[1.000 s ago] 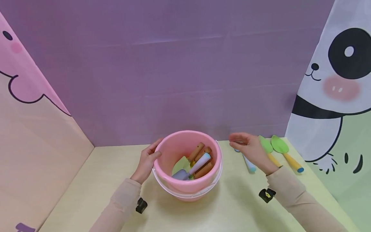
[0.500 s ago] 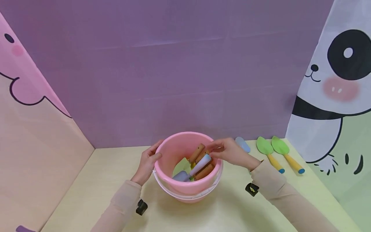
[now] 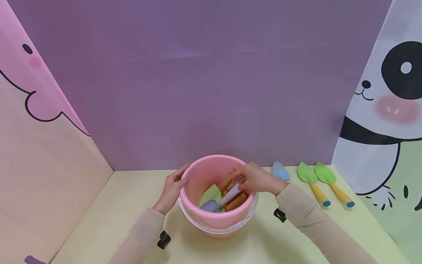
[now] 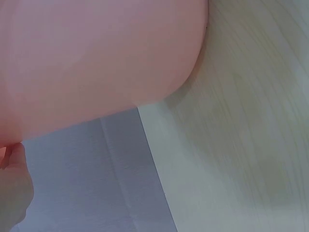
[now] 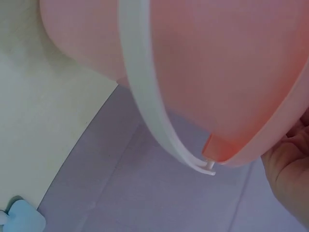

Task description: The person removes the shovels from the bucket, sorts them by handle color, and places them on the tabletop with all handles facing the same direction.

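Observation:
A pink bucket stands in the middle of the table, its white handle hanging down at the front. My left hand grips its left rim, thumb over the edge; the left wrist view shows the bucket's outer wall. My right hand reaches over the right rim, fingers pinching the handle end of a lavender-blue toy shovel. Beside that shovel in the bucket lie several brown handles and a pale green piece. In the right wrist view, the white bucket handle crosses in front of the bucket.
Two green toy shovels with yellow handles lie at the back right. Left of them is a blue shovel, its handle hidden behind my right hand and sleeve. A purple wall stands right behind the table.
My right hand has moved left from above the blue shovel on the table, over the bucket's right rim, to the lavender-blue shovel's handle. My left hand stays on the rim.

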Motion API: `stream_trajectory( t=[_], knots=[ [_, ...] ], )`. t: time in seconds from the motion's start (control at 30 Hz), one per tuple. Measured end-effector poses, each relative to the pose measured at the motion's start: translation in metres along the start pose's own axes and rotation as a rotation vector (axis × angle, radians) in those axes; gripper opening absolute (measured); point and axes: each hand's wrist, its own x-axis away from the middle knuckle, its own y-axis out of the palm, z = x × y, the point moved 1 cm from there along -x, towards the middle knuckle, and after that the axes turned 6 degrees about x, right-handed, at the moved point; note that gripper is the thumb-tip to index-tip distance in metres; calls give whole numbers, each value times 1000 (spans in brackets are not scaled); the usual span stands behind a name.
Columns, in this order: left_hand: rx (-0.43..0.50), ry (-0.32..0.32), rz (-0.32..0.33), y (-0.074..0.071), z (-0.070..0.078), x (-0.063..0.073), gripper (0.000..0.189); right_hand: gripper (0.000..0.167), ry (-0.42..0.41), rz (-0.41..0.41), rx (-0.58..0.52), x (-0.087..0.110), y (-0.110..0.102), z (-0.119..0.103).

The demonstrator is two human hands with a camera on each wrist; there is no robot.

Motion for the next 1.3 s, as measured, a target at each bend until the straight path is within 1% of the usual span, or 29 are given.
stream_trajectory(
  t=[0.1,0.2,0.3,0.43,0.57,0.63,0.7,0.77,0.87,0.93,1.03,1.07,1.1,1.2,1.27,1.3],
  knots=[
    [-7,3,11,0,-2,2,51,29,-14,-4,36,-1,1,-1],
    [-20,13,3,0,-1,2,51,29,-24,-9,42,-4,1,-3],
    [-31,17,-3,0,-1,2,51,39,-43,-55,19,-7,3,-4],
    [-20,16,15,1,0,2,52,57,-85,-112,-1,-10,4,-6],
    [-9,7,13,2,1,2,52,65,-85,-112,18,-12,5,-8],
    [-7,1,11,2,1,2,52,62,-82,-112,7,-11,6,-9],
    [-7,-2,10,1,0,1,52,58,-76,-117,-31,-11,8,-9],
    [1,-9,10,2,0,2,51,54,-49,-127,-89,-11,11,-10],
    [11,-9,0,1,-1,2,51,52,-14,-137,-133,-12,12,-11],
    [16,-10,-2,1,-1,2,51,52,-3,-142,-126,-12,12,-12],
    [15,-8,3,1,-1,2,51,51,-36,-144,-68,-12,11,-14],
    [14,-8,4,1,-1,2,51,50,-28,-148,-74,-12,11,-14],
    [12,-8,3,1,-1,2,51,50,-43,-149,-58,-12,11,-15],
    [8,-10,7,1,-1,1,51,44,-6,-174,-91,-13,11,-16],
    [4,-10,10,1,-1,1,51,40,5,-192,-77,-14,11,-16],
    [1,-9,10,2,-1,1,51,38,-13,-197,-49,-14,11,-16]
  ],
)
